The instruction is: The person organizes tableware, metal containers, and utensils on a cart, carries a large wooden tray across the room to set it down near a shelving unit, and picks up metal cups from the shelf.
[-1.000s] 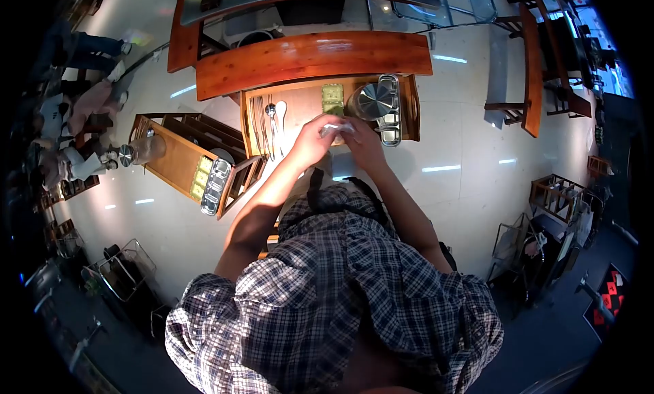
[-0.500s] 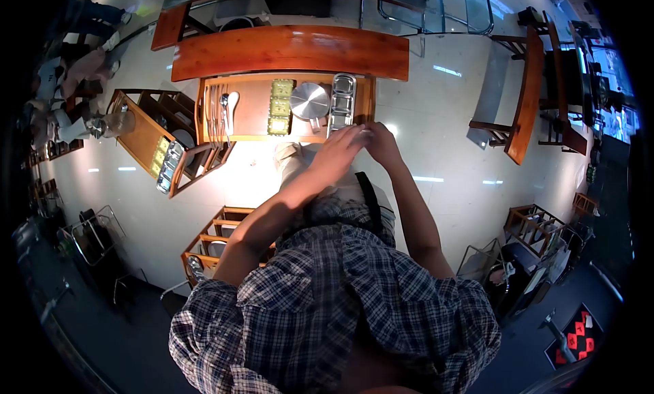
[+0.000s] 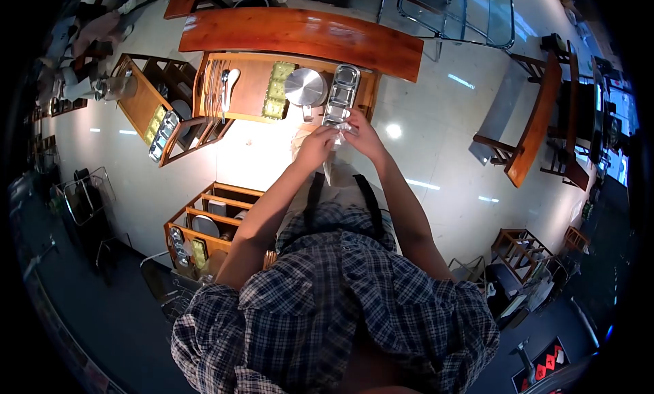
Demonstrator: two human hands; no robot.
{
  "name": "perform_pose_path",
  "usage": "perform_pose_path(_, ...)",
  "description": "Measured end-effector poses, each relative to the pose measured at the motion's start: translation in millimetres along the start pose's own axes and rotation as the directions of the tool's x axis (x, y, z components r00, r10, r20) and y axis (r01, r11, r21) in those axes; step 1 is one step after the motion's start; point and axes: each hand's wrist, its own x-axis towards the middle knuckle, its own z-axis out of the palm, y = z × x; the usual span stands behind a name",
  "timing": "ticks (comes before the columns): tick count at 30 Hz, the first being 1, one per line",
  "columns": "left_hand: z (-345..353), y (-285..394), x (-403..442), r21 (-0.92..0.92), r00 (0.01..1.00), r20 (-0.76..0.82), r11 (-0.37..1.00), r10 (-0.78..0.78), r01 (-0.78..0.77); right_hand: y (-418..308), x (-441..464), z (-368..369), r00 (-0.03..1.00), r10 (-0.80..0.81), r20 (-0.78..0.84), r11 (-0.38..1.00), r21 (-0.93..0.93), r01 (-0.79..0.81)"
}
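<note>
My left hand point(image 3: 317, 147) and my right hand point(image 3: 366, 136) meet over the near edge of a small wooden table point(image 3: 248, 97). Between their closed fingers is a small, clear, shiny piece point(image 3: 340, 133) that looks like plastic film; its exact kind cannot be made out. Just beyond the fingers lies a metal compartment tray point(image 3: 340, 94). Left of that tray is a round metal lid or pan point(image 3: 306, 87) with a short handle pointing toward me. Further left are a yellow-green patterned tray point(image 3: 278, 91), a white spoon point(image 3: 230, 87) and several thin utensils point(image 3: 215, 91).
A long wooden bench point(image 3: 300, 39) stands behind the table. A tilted wooden cart point(image 3: 139, 111) with trays is at the left, and another slatted wooden rack point(image 3: 211, 217) stands near my left elbow. To the right is a second bench point(image 3: 538, 114).
My hands have moved slightly apart, and the clear shiny piece between them now shows. The table and carts have shifted in the picture as my head moved.
</note>
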Motion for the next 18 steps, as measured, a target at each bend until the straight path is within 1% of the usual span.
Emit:
perform_pose_path(1,-2.6,-3.1,-4.3,-0.017,0.998,-0.055,1.0,-0.012,0.011,0.2,3.5,1.1,0.998,-0.038,-0.054,0.973,-0.23,0.024)
perform_pose_path(2,-6.8,-4.9,-8.0,-0.033,0.993,-0.112,0.999,-0.021,0.017,-8.4,6.5,6.2,0.998,-0.035,-0.042,0.974,-0.227,0.024)
perform_pose_path(3,-12.8,-5.1,-12.6,-0.035,0.991,-0.129,0.999,-0.035,0.03,-19.2,9.8,13.1,0.98,-0.139,-0.142,0.946,-0.31,0.089)
perform_pose_path(4,-17.8,-4.9,-18.3,-0.03,0.99,-0.137,0.999,-0.037,0.033,-29.7,13.7,19.6,0.94,-0.249,-0.232,0.907,-0.396,0.142)
perform_pose_path(6,-27.5,-7.6,-29.0,-0.069,0.973,-0.223,0.997,-0.058,0.043,-67.5,21.8,34.7,0.939,-0.271,-0.212,0.888,-0.432,0.159)
perform_pose_path(7,-30.9,-16.4,-39.3,-0.028,0.956,-0.289,0.998,0.04,-0.05,-88.4,20.2,46.7,0.928,-0.294,-0.227,0.846,-0.514,0.142)
perform_pose_path(8,-39.0,-16.1,-41.1,-0.029,0.955,-0.293,0.998,0.042,-0.053,-99.0,25.8,57.0,0.921,-0.308,-0.24,0.801,-0.588,0.114)
perform_pose_path(9,-49.1,-11.8,-43.3,-0.027,0.911,-0.41,0.999,-0.034,0.025,-97.7,35.9,65.5,0.914,-0.347,-0.212,0.779,-0.607,0.155)
perform_pose_path(10,-60.3,-7.6,-44.5,-0.035,0.847,-0.521,0.994,-0.106,0.102,-97.9,43.7,74.4,0.913,-0.35,-0.212,0.778,-0.609,0.157)
perform_pose_path(11,-70.4,-9.9,-42.1,-0.038,0.81,-0.568,0.988,-0.143,0.147,-96.6,52.1,83.5,0.908,-0.329,-0.26,0.752,-0.653,0.086)
perform_pose_path(13,-89.2,-24.6,-35.5,0.008,0.78,-0.617,0.991,-0.103,0.137,-91.2,69.3,95.7,0.894,-0.29,-0.342,0.688,-0.724,-0.054)
perform_pose_path(15,-111.4,-43.1,-30.7,0.028,0.776,-0.625,0.991,-0.087,0.134,-85.8,79.5,104.1,0.897,-0.26,-0.358,0.689,-0.719,-0.087)
perform_pose_path(16,-119.8,-51.5,-27.0,0.0,0.775,-0.622,0.99,-0.112,0.143,-82.0,82.1,103.6,0.9,-0.231,-0.37,0.688,-0.716,-0.118)
perform_pose_path(17,-127.0,-57.5,-26.0,-0.029,0.772,-0.621,0.988,-0.139,0.154,-76.6,81.7,102.4,0.861,-0.33,-0.387,0.683,-0.728,-0.066)
perform_pose_path(18,-135.0,-59.5,-24.7,-0.03,0.773,-0.62,0.988,-0.139,0.154,-74.0,80.0,99.5,0.86,-0.33,-0.389,0.682,-0.728,-0.067)
